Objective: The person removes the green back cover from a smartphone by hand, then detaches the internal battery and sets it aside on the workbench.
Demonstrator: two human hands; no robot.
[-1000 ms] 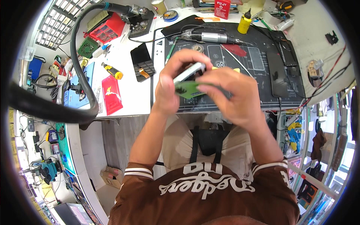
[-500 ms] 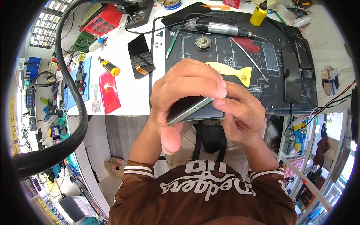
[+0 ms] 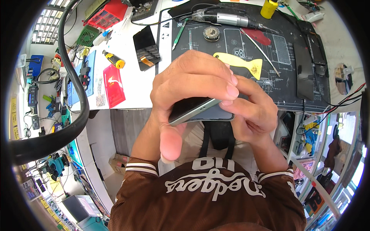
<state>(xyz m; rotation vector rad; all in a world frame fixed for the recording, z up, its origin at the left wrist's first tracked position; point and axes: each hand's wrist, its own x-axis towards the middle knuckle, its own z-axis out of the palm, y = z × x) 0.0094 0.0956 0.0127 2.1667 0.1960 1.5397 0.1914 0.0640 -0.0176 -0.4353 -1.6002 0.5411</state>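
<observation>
Held over my lap at the bench's front edge is a smartphone (image 3: pixel 194 112) with a greenish metal side frame, tilted edge-up. My left hand (image 3: pixel 185 79) wraps round it, fingers arched across the far side and the thumb sticking out toward me. On the right, fingers of my right hand (image 3: pixel 256 107) pinch at the phone's corner, where both hands' fingertips meet. Below the frame, a thin grey panel (image 3: pixel 216 114) spreads out at an angle from it; whether it is still joined to the phone is hidden by my fingers.
Beyond my hands, a yellow scraper (image 3: pixel 241 63), a metal pick (image 3: pixel 262 54) and a round brush-like tin (image 3: pixel 211 34) lie on the dark work mat (image 3: pixel 185 50). A phone screen (image 3: pixel 146 50), red tray (image 3: pixel 113 86) and yellow screwdriver (image 3: pixel 114 60) lie left. A thick black arm (image 3: pixel 75 69) curves along the left.
The bench has shifted up in the picture as my view tilts. Slightly more of the grey panel shows under the phone frame. My left thumb points lower; both hands keep their hold.
</observation>
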